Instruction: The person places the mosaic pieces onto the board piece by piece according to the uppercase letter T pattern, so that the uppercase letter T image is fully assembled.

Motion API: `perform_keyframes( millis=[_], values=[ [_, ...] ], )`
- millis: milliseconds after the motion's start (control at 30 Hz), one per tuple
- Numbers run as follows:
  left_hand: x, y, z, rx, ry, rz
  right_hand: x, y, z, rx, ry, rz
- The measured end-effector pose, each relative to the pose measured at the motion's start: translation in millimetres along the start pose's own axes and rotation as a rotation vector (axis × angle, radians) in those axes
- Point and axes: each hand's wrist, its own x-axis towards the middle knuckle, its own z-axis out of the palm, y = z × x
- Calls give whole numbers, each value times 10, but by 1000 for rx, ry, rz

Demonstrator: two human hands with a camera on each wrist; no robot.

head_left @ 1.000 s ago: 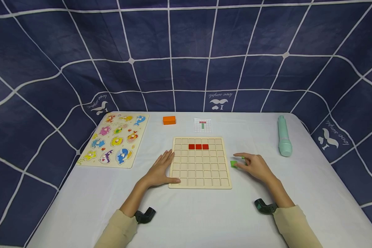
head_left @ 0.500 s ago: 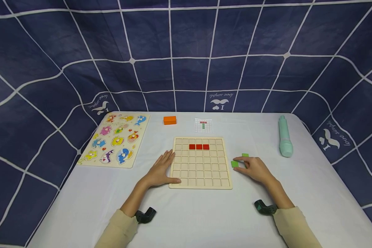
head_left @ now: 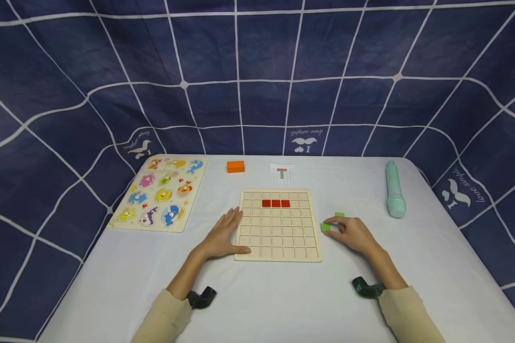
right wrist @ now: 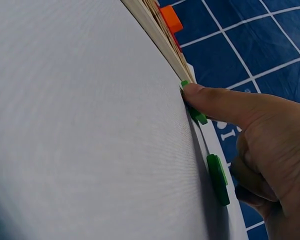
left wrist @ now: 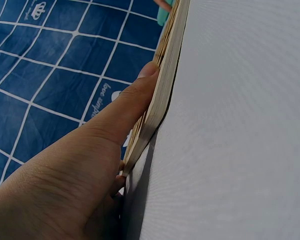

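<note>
The wooden grid board (head_left: 279,233) lies flat on the white table, with three red tiles (head_left: 276,203) in a row near its far side. My left hand (head_left: 221,237) rests along the board's left edge, fingers straight, thumb over the near left corner. In the left wrist view that thumb (left wrist: 135,95) lies on the board's top. Right of the board, my right hand (head_left: 354,233) pinches a green tile (head_left: 325,227) between thumb and forefinger, close over the cloth. Another green tile (head_left: 339,215) lies just beyond the fingers. In the right wrist view a green tile (right wrist: 217,182) lies below the hand.
A wooden animal puzzle (head_left: 186,202) lies at the left. Behind the board are an orange block (head_left: 235,166) and a small printed card (head_left: 282,174) with a red and green T. A mint-green microphone-shaped thing (head_left: 396,190) lies far right. A navy checked cloth (head_left: 262,57) hangs behind.
My right forefinger has come down and closer to the thumb, around the green tile, and the farther green tile shows more. My left hand has stayed on the board.
</note>
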Motion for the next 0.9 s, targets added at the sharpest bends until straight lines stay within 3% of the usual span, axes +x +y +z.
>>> perform_keyframes(
  millis=[500, 900],
  values=[
    [15, -17, -3, 17, -3, 7, 110, -210, -96, -6, 40, -83],
    [10, -9, 12, 9, -7, -7, 401, -525, 153, 15, 24, -144]
  ],
)
